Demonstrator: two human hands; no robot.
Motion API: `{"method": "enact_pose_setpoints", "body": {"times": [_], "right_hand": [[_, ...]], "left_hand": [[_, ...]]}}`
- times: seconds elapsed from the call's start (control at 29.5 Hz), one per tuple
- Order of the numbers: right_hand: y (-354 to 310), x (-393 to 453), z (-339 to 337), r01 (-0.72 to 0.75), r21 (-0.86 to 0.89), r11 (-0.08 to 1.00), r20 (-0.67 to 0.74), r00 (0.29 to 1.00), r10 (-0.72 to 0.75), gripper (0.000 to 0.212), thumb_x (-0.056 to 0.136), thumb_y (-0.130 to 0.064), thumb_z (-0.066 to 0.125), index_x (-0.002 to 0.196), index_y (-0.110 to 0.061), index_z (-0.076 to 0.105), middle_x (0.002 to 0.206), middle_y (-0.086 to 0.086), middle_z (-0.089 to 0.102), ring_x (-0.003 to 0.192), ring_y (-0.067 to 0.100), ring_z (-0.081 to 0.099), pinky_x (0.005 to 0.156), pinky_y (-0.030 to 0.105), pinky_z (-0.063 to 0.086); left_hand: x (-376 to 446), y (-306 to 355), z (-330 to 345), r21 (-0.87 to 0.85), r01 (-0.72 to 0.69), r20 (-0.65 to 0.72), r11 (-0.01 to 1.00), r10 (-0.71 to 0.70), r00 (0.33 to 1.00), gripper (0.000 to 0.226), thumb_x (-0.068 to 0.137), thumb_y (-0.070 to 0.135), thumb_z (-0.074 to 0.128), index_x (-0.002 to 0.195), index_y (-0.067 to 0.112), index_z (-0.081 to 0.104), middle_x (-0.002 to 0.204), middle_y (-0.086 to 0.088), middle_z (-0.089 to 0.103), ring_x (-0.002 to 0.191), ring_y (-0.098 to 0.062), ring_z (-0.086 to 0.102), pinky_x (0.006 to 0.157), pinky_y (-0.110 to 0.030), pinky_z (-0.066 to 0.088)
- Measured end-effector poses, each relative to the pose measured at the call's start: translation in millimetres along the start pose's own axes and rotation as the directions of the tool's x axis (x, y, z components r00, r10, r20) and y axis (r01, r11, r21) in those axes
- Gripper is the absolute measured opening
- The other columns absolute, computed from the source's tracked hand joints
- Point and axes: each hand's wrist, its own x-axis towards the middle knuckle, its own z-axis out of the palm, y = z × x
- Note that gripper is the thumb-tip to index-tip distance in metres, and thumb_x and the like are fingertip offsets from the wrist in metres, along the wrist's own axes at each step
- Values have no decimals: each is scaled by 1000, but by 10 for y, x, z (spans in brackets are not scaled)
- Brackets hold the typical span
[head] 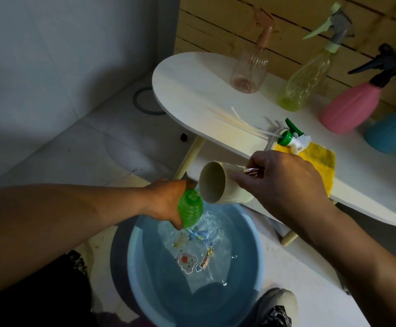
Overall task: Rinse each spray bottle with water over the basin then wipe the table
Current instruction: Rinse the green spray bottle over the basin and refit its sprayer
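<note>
My left hand grips a green ribbed spray bottle without its head, held over the blue basin. My right hand holds a cream cup by its handle, tipped so its mouth sits at the bottle's neck; water runs down into the basin. The bottle's green and white spray head lies on the white oval table beside a yellow cloth. Standing at the back of the table are a clear pink bottle, a yellow-green bottle, a pink bottle and a blue bottle.
The basin stands on the pale tiled floor with water and cartoon stickers in it. My shoe is at its near right rim. The table's lower shelf juts out behind the basin. A grey ring lies on the floor by the wall.
</note>
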Motion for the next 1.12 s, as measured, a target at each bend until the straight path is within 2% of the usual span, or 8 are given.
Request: {"method": "enact_pose_setpoints", "body": {"times": [0.2, 0.31, 0.41, 0.61, 0.71, 0.88, 1.02, 1.12], "right_hand": [[-25, -18, 3, 36, -28, 999, -34, 999, -37, 41, 89, -67, 54, 77, -27, 58, 78, -7, 59, 77, 22, 56, 61, 32, 33], [-41, -28, -5, 48, -43, 998, -44, 998, -50, 38, 90, -64, 55, 78, -28, 56, 80, -7, 59, 77, 22, 54, 60, 32, 33], [-59, -37, -4, 70, -68, 995, -53, 996, -74, 34, 92, -60, 57, 77, -30, 52, 78, -8, 55, 73, 19, 48, 55, 31, 27], [-76, -53, 14, 98, -82, 992, -74, 992, -105, 32, 92, -59, 57, 78, -31, 50, 80, -8, 54, 73, 18, 46, 56, 32, 28], [-72, -54, 19, 120, -101, 988, -77, 989, -128, 30, 93, -58, 57, 81, -30, 55, 84, -8, 58, 76, 19, 51, 58, 32, 31], [-73, -49, 39, 150, -131, 980, -94, 982, -162, 32, 93, -57, 56, 87, -27, 64, 86, -6, 61, 82, 23, 59, 58, 32, 36], [-69, -53, 51, 186, -139, 973, -124, 971, -204, 29, 92, -54, 59, 84, -27, 64, 82, -5, 60, 79, 23, 59, 55, 31, 37], [-70, -54, 55, 208, -159, 965, -137, 963, -231, 29, 91, -53, 59, 82, -27, 63, 79, -5, 59, 76, 23, 57, 53, 29, 33]], "left_hand": [[20, -21, 14, -7, -6, -4, 1000, 6, 1000, 92, 56, 35, 98, 128, 43, 41, 113, 16, 55, 110, -16, 60, 88, -29, 53], [22, -24, 15, -11, -6, -5, 1000, 5, 1000, 85, 55, 35, 99, 113, 47, 38, 110, 15, 59, 105, -15, 62, 88, -32, 56], [29, -34, 19, -18, -14, -5, 1000, 14, 1000, 83, 53, 36, 99, 110, 47, 40, 109, 14, 62, 103, -16, 64, 90, -39, 58], [46, -49, 33, -21, -32, -9, 999, 32, 999, 77, 50, 40, 99, 98, 53, 40, 105, 17, 62, 100, -14, 65, 87, -38, 59], [45, -34, 24, -40, -37, -10, 999, 37, 999, 73, 53, 35, 99, 96, 50, 42, 98, 20, 60, 97, -11, 64, 83, -30, 55], [7, 17, 1, -66, -50, -7, 997, 50, 999, 80, 58, 31, 99, 114, 40, 43, 96, 24, 54, 95, -6, 60, 73, -17, 44], [-9, 48, -18, -88, -61, -3, 994, 61, 998, 74, 60, 26, 99, 104, 40, 42, 92, 21, 54, 79, 5, 55, 61, -7, 37], [-11, 50, -5, -86, -64, 3, 994, 64, 998, 76, 59, 27, 99, 115, 33, 47, 94, 21, 57, 83, 1, 59, 64, -9, 41]]}}
